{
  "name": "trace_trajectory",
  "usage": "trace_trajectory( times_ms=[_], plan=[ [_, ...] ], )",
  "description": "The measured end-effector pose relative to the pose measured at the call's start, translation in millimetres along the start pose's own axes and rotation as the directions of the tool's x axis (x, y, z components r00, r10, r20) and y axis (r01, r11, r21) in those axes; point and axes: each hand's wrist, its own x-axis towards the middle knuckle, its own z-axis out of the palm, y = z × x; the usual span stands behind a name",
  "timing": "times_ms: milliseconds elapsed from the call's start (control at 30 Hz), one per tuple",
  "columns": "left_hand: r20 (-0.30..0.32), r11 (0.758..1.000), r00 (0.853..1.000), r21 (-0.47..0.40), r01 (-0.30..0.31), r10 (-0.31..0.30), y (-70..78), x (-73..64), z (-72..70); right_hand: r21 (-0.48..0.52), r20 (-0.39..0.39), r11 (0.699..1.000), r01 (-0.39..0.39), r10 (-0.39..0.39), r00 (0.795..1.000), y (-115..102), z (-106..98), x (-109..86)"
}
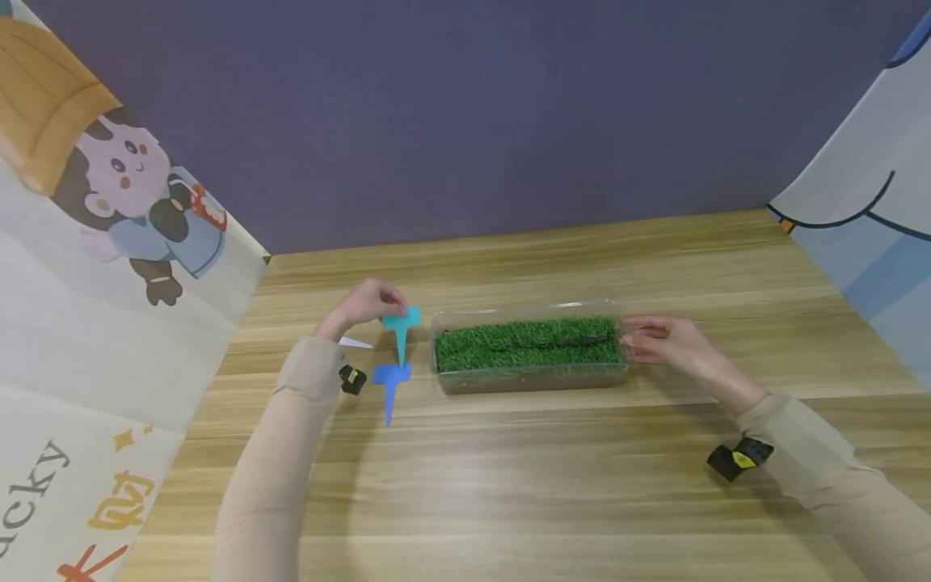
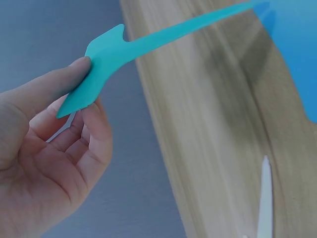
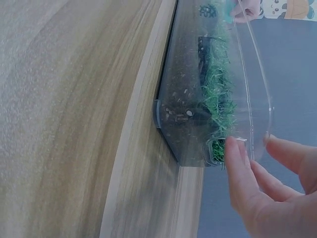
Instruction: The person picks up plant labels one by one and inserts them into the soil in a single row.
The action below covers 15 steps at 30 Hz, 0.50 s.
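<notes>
My left hand (image 1: 372, 302) pinches the broad head of a teal T-shaped plant label (image 1: 402, 327) between thumb and fingers, its pointed stem hanging down. Just below its tip lies a blue plant label (image 1: 389, 388) on the table. A white label (image 1: 355, 343) lies partly hidden behind the left wrist. To the right stands a long clear plastic box (image 1: 534, 380) with rows of green artificial grass (image 1: 524, 333) over a dark brown layer. My right hand (image 1: 669, 343) touches the box's right end with fairly straight fingers, the thumb (image 3: 280, 148) near its upper rim.
The wooden table (image 1: 524, 477) backs onto a dark blue-grey panel (image 1: 465, 121). White sheets with cartoon prints (image 1: 138, 194) border it on the left and right. Small black pieces with yellow marks (image 1: 352, 380) are at both wrists.
</notes>
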Motion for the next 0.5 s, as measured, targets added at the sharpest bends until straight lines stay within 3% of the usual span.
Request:
trace_trajectory(
  times_ms=[133,267,500],
  plan=[
    [-0.038,1.000,0.999,0.009,-0.018,0.018,10.9,-5.8,-0.3,0.013,0.000,1.000,0.001,-0.001,1.000,0,0,0.0],
    [-0.080,0.999,0.996,0.022,-0.047,0.048,-2.0,3.3,0.7,0.013,-0.001,1.000,0.006,-0.006,1.000,0,1,-0.3],
    [-0.144,0.994,0.985,0.061,-0.089,0.097,12.1,-2.8,1.0,0.001,-0.001,1.000,0.014,-0.014,1.000,2,1,-0.3]
  ],
)
